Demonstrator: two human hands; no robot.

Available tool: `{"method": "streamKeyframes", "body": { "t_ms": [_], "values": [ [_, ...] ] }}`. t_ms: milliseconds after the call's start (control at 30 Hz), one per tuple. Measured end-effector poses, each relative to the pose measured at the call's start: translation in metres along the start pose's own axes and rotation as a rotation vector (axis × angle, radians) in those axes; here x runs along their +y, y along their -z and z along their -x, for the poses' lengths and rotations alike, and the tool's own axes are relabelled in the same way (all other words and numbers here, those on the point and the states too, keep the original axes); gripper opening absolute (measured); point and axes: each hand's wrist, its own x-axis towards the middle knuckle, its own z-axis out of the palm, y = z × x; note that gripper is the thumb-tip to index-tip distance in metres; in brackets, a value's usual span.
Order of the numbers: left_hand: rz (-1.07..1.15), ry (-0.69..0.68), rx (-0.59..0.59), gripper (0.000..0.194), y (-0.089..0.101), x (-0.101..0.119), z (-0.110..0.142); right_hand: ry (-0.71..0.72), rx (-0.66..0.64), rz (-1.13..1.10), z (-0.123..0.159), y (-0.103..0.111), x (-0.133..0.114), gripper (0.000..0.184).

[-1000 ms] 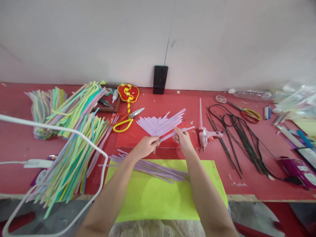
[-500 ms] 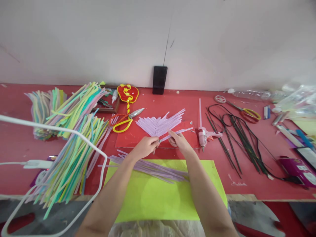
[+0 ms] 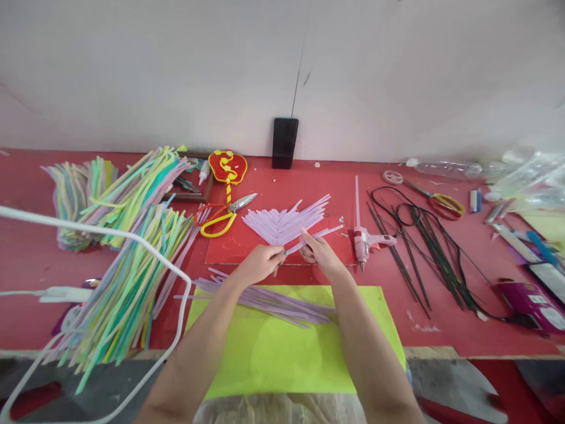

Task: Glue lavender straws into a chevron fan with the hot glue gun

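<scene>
My left hand is closed in a pinch on one end of some lilac pipe cleaners. My right hand grips the same pipe cleaners further along, thumb on top, their free ends sticking out to the right. Just beyond my fingers, a leaf-shaped piece of lilac pipe cleaners set in V rows lies on a red board. Loose lilac pipe cleaners lie under my forearms, across a yellow-green sheet.
Multicoloured pipe cleaners heap at the left, behind a white bent tube. Scissors lie left of the board; a pink glue gun lies right. Further right are dark green stems and a black cord. A phone leans on the wall.
My right thumb has lifted slightly and shifted on the pipe cleaners, whose free ends have moved a little. My left hand stays nearly still.
</scene>
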Motion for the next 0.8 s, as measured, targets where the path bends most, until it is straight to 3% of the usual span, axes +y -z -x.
{"method": "streamKeyframes", "body": {
  "t_ms": [500, 800],
  "values": [
    [0.016, -0.015, 0.001, 0.027, -0.001, -0.001, 0.0, 0.027, -0.024, 0.055, 0.002, -0.001, -0.002, 0.063],
    [0.068, 0.006, -0.007, 0.027, 0.001, 0.0, 0.002, 0.092, 0.238, -0.082, 0.002, 0.011, -0.015, 0.066]
  ]
}}
